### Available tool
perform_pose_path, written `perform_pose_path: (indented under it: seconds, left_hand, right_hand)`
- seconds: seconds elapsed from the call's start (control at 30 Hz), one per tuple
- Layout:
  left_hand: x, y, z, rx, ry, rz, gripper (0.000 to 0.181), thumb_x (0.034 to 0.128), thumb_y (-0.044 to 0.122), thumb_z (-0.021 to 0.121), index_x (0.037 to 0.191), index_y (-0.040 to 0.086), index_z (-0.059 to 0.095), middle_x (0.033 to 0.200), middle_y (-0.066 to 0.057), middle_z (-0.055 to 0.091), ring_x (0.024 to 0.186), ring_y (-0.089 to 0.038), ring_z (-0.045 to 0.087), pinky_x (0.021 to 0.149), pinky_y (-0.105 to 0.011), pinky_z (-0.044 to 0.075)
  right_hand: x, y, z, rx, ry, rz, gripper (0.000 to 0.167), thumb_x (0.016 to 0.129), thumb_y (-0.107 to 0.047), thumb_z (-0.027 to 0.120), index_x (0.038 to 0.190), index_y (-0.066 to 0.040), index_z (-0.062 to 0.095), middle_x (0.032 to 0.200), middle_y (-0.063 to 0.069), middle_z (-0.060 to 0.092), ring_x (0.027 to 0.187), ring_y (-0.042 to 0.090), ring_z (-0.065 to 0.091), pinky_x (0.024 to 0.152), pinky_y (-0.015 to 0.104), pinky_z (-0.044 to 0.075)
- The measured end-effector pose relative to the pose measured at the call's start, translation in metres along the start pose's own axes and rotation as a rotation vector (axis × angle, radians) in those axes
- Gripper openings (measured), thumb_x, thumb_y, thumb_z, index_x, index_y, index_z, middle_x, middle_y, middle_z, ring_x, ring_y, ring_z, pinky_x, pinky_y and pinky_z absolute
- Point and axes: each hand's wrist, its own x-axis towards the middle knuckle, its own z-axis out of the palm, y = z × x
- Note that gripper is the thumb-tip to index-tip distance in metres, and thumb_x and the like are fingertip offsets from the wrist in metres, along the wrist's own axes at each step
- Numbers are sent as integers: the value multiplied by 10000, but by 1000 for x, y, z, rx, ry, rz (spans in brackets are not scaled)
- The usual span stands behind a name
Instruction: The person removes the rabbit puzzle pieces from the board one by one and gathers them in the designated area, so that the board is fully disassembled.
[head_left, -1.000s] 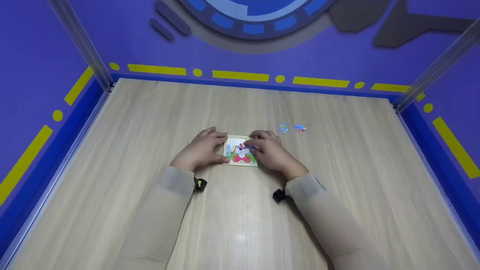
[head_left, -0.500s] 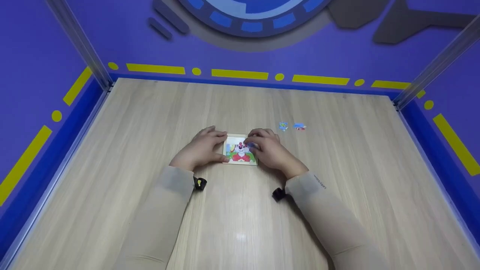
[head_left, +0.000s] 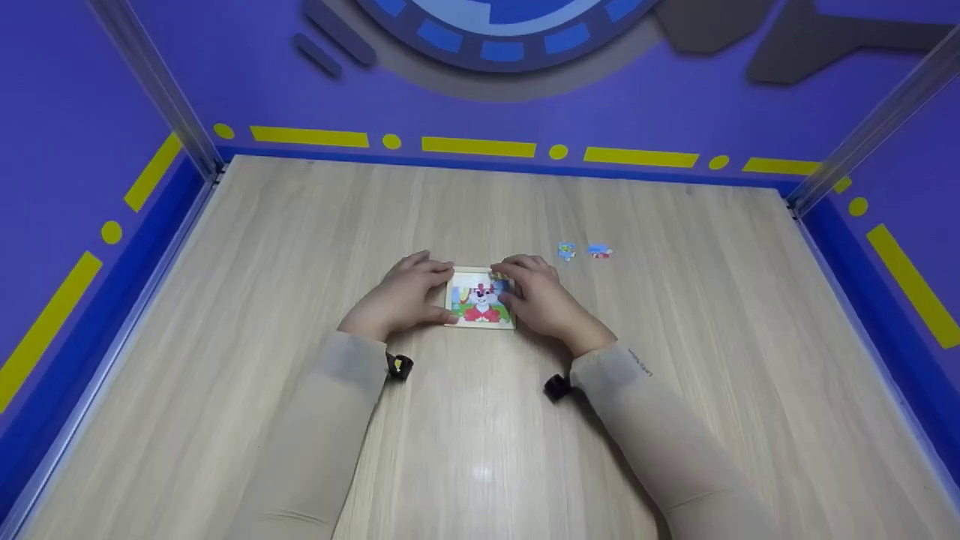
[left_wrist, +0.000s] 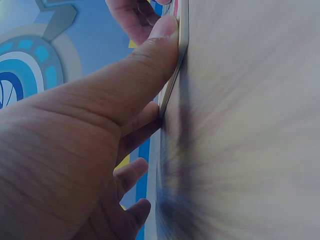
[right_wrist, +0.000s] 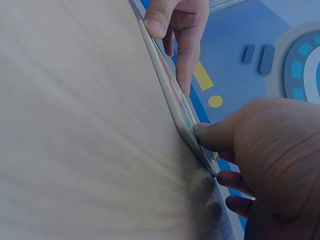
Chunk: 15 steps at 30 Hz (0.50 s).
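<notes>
Purple-blue walls close in this booth on the far, left and right sides, with a pale wood-grain surface between them. On it, near the middle, lies a small puzzle tray holding a mostly assembled picture of a cartoon animal in red.

The left hand has a steady grip on the tray's left side, thumb at the near corner and fingers at the far one. The right hand is closed about the right end, thumb on the picture and fingers bent at the far corner; I can't tell whether a piece is pinched beneath.

My reading is that a far-right piece is being seated while the left hand braces. A pale patch shows along the far left of the picture, and two loose pieces, a left one and a right one, lie beyond the right hand. Next, I'd judge, that corner wants pressing flat before the right hand reaches for either.

Yellow dashes and dots run low along the walls, metal posts stand at the far corners, and a big round emblem fills the far wall's middle.
</notes>
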Motion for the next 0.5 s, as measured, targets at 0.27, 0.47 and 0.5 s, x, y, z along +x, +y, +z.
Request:
perform_pose_path:
  seconds: [0.27, 0.47, 0.5]
  left_hand:
    - [0, -1, 1, -26, 6, -1, 920, 967, 494, 894, 1714, 126, 503, 1834, 4, 429, 1796, -363, 136, 1467, -598, 175]
    - [1, -1, 1, -28, 0, -10, 918, 973, 503, 885, 1720, 135, 497, 1840, 9, 416, 1798, -359, 129, 1466, -606, 172]
    - [1, -1, 1, -29, -2, -12, 919, 974, 505, 884, 1721, 138, 495, 1842, 12, 412, 1799, -357, 126, 1465, -608, 171]
  right_hand:
    - [-1, 1, 0, 32, 39, -14, 441, 1077, -120, 756, 1515, -133, 705, 1580, 128, 643, 1538, 374, 515, 1376, 622, 333]
    - [-1, 1, 1, 50, 59, 6, 397, 1100, -117, 718, 1495, -167, 725, 1545, 99, 666, 1512, 357, 529, 1368, 609, 336]
    - [0, 2, 1, 46, 62, 3, 395, 1102, -112, 716, 1493, -163, 730, 1536, 101, 670, 1501, 360, 535, 1360, 612, 344]
